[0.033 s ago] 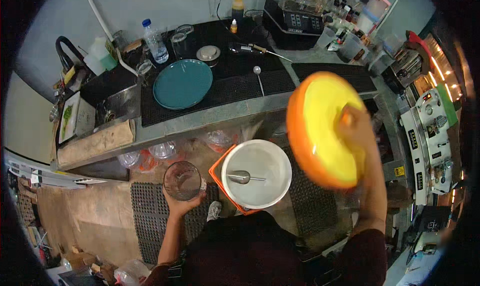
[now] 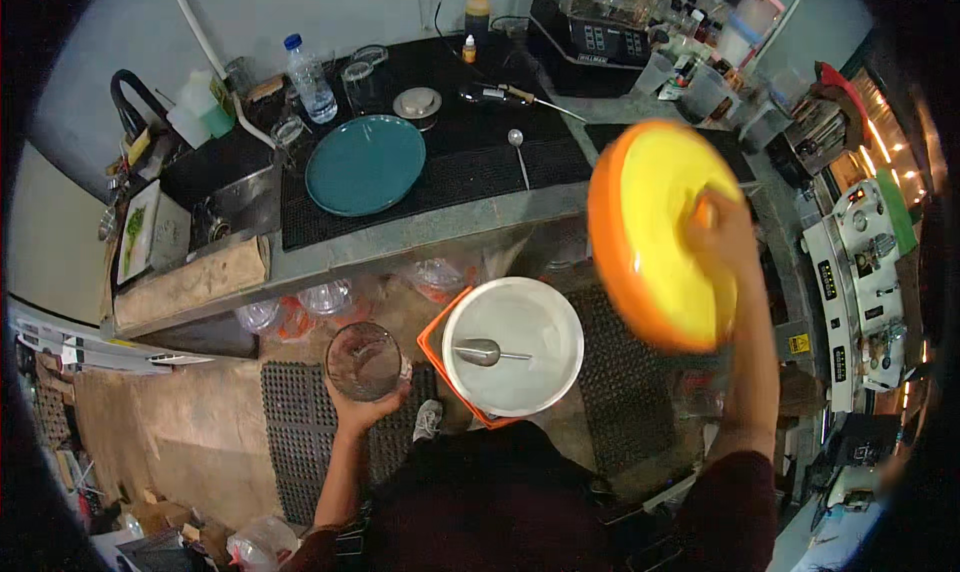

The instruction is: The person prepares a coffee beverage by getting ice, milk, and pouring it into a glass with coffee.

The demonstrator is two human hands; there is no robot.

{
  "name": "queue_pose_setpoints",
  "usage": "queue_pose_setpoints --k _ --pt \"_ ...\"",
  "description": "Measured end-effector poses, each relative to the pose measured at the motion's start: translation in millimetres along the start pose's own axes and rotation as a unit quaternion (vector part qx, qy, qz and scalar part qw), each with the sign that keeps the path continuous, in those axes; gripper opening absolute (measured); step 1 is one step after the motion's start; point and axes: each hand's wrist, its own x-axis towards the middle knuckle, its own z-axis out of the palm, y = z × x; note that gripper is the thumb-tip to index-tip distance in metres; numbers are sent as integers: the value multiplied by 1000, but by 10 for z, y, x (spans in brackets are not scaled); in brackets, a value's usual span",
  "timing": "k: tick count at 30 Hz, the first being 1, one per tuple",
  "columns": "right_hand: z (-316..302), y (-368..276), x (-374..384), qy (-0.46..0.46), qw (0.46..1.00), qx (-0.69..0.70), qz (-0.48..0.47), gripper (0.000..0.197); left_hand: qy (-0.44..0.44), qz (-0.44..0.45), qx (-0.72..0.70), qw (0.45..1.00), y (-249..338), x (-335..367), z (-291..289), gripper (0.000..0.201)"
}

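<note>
My left hand (image 2: 365, 404) is wrapped round a clear drinking glass (image 2: 362, 360), left of an open white bucket (image 2: 571, 357). A metal scoop (image 2: 478, 352) lies inside the bucket, which appears to hold something pale that I cannot make out. My right hand (image 2: 722, 237) grips the orange knob of a big round lid (image 2: 655, 272), yellow on its face and orange round the rim. Smeared by motion, the lid is tilted and raised to the right of the bucket, apart from it, and hides part of the counter edge.
Orange edging (image 2: 432, 344) surrounds the bucket's left side. On the counter are a teal plate (image 2: 365, 167), a long spoon (image 2: 518, 157), a water bottle (image 2: 312, 84) and a black blender base (image 2: 590, 37). A sink (image 2: 235, 212) is at left, an espresso machine (image 2: 850, 282) at right.
My right hand has shifted the lid a little up and to the right. The left hand and the glass have stayed nearly still.
</note>
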Motion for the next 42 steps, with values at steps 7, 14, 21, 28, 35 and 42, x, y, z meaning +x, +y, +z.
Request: queue_pose_setpoints --k 7,14,21,28,35,42 --pt "770 1030 2036 83 969 -230 17 58 7 -5 88 996 -425 -294 -179 104" --pt "1496 1783 2467 131 978 -152 59 59 6 -62 66 996 -278 -341 -68 100" --pt "1934 763 774 260 940 -145 -166 43 6 -47 98 994 -441 -311 -51 95" --pt "3869 1475 -1892 -396 906 -128 -80 49 -78 15 136 988 -451 18 15 90" --pt "4222 1603 -2278 -356 929 -56 -86 34 -170 -8 62 984 -630 342 -141 96" --pt "3329 1682 -2104 -327 920 -215 15 39 -259 -224 5 939 -1318 508 -710 103"
